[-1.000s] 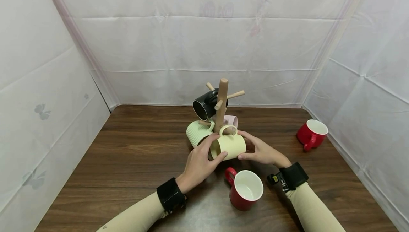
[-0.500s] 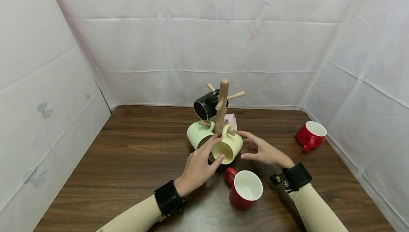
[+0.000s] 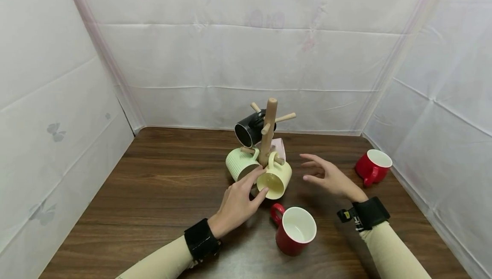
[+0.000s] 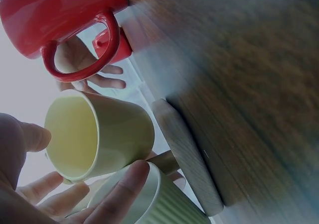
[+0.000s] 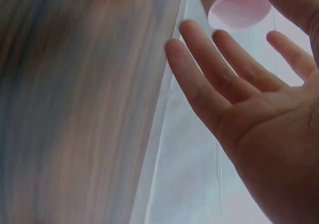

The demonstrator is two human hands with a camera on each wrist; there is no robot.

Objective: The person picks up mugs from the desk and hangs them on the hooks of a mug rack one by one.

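Note:
A pale yellow mug (image 3: 277, 180) hangs by its handle from a lower peg of the wooden mug tree (image 3: 270, 121), its mouth tilted toward me. My left hand (image 3: 237, 202) is beside it with thumb and fingers spread around the rim side; in the left wrist view the thumb lies close to the rim, and whether it touches cannot be told. Its fingers also reach in front of the ribbed green mug (image 3: 239, 163) hanging on the left. To the right of the yellow mug, my right hand (image 3: 332, 179) is in the air, fingers apart, holding nothing.
A black mug (image 3: 247, 130) hangs on an upper peg and a pink mug (image 3: 279, 147) behind. One red mug (image 3: 294, 232) stands upright in front, its handle toward the left; another red mug (image 3: 370, 168) stands far right. White sheeting (image 3: 246, 57) encloses the wooden table (image 3: 161, 185).
The yellow mug has turned so its mouth faces more toward me, hanging on the peg. My right hand has let go of it and moved right. The left hand has barely moved.

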